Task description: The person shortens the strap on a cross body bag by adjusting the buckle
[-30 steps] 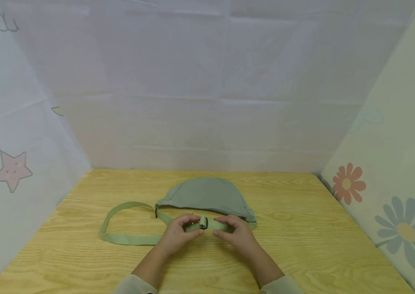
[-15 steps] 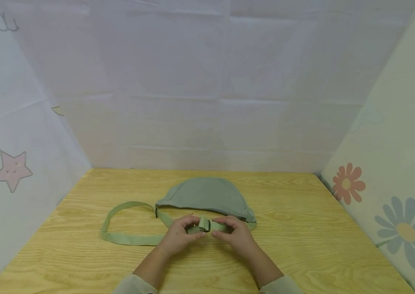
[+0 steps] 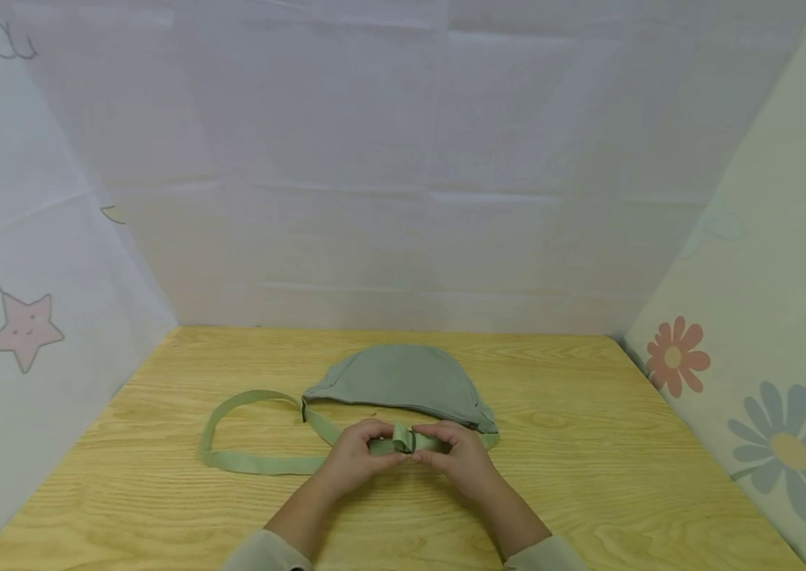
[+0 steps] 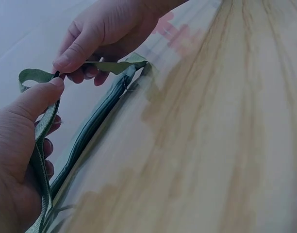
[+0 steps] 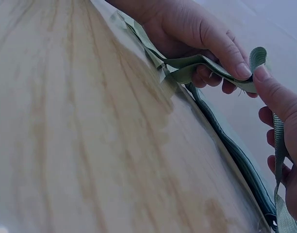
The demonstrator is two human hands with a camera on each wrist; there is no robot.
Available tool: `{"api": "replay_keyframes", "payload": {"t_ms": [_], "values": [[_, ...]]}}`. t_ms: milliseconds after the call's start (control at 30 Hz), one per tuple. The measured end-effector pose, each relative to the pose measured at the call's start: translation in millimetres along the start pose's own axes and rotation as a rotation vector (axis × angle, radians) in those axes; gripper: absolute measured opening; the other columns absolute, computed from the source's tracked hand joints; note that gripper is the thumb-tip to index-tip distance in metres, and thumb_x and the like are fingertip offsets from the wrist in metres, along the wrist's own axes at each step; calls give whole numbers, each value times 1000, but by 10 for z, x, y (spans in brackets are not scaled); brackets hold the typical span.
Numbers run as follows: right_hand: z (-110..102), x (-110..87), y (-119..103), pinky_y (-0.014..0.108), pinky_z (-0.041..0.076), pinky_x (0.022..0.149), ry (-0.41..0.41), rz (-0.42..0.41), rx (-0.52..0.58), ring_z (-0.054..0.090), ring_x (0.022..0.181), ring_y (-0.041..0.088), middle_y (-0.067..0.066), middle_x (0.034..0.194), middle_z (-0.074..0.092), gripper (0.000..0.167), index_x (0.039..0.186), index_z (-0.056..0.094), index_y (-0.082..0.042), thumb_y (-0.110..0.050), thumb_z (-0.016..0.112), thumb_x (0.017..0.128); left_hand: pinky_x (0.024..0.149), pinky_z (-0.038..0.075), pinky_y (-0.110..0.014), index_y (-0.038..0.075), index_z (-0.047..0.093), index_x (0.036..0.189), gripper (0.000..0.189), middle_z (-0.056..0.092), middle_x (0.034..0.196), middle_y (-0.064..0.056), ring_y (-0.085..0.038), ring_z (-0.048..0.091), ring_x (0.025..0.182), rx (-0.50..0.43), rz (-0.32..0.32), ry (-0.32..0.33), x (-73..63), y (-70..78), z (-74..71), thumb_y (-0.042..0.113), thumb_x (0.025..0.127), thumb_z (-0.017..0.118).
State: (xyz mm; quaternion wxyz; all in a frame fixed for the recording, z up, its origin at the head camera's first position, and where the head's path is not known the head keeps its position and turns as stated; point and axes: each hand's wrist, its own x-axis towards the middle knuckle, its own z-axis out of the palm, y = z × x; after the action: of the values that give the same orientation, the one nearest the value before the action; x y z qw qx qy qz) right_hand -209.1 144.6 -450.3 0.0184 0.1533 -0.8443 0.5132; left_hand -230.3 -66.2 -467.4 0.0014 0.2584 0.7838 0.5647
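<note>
A grey-green waist bag lies on the table, its light green webbing strap running from both ends. In front of the bag my left hand pinches the strap between thumb and fingers, just left of a dark strap slider. My right hand pinches the strap on the slider's other side, thumb tip almost meeting the left one. A small strap loop sticks up beside the fingertips in the left wrist view. The slider is mostly hidden by fingertips in both wrist views.
The remaining strap curves in a wide loop on the wooden table, left of the hands. A second dark fitting sits at the bag's left corner. Pale printed sheets stand behind and on both sides.
My left hand has shifted slightly right, closer to the right hand, carrying the small loop and slider along. The wide strap loop has slid a little right. The bag stays put.
</note>
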Motion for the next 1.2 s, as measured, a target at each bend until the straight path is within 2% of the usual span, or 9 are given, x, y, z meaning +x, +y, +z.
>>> {"api": "replay_keyframes", "payload": {"t_ms": [233,333,533,667,800,1067,1200], "values": [[-12,-4,6,38,49,99,-2,-4,-66,60,115,28,4,120,69,54,125,67,-10,-34,78,78,80,45,-20,9,73,108,29,71,106,-5,-3,56,92,1,-4,-9,33,33,51,20,82,80],[-13,-1,14,45,48,100,-8,-21,-92,60,116,29,5,120,69,57,127,66,-10,-34,78,77,81,45,-21,9,73,108,29,71,106,-6,-4,57,93,18,-7,-13,40,21,55,20,82,80],[-28,13,54,53,42,104,-44,-76,-106,56,125,32,8,131,64,63,132,61,-8,-31,81,77,83,46,-21,6,72,109,31,71,108,-7,-7,59,97,43,0,-7,41,-2,49,21,82,80],[-59,7,91,49,46,101,-30,-87,-183,58,121,29,5,130,65,60,131,62,-12,-35,81,78,83,47,-21,6,72,109,32,71,108,-7,-7,59,97,36,11,4,39,3,40,20,82,80],[-107,-14,123,45,49,97,0,-56,-246,60,115,24,1,125,65,54,125,64,-16,-35,82,78,81,47,-20,6,72,111,32,71,107,-8,-6,59,95,28,7,2,36,-1,32,19,83,79],[-168,-28,142,35,50,88,34,-33,-286,60,104,16,-5,108,66,35,107,67,-17,-28,83,78,80,47,-20,6,72,111,32,70,108,-9,-6,58,94,10,-21,4,30,9,22,19,83,78],[-167,-35,145,32,49,84,49,-30,-284,59,100,15,-7,104,66,29,102,68,-19,-24,83,78,80,47,-20,6,72,112,32,70,108,-9,-8,59,95,9,-25,5,28,10,27,19,83,78]]}}
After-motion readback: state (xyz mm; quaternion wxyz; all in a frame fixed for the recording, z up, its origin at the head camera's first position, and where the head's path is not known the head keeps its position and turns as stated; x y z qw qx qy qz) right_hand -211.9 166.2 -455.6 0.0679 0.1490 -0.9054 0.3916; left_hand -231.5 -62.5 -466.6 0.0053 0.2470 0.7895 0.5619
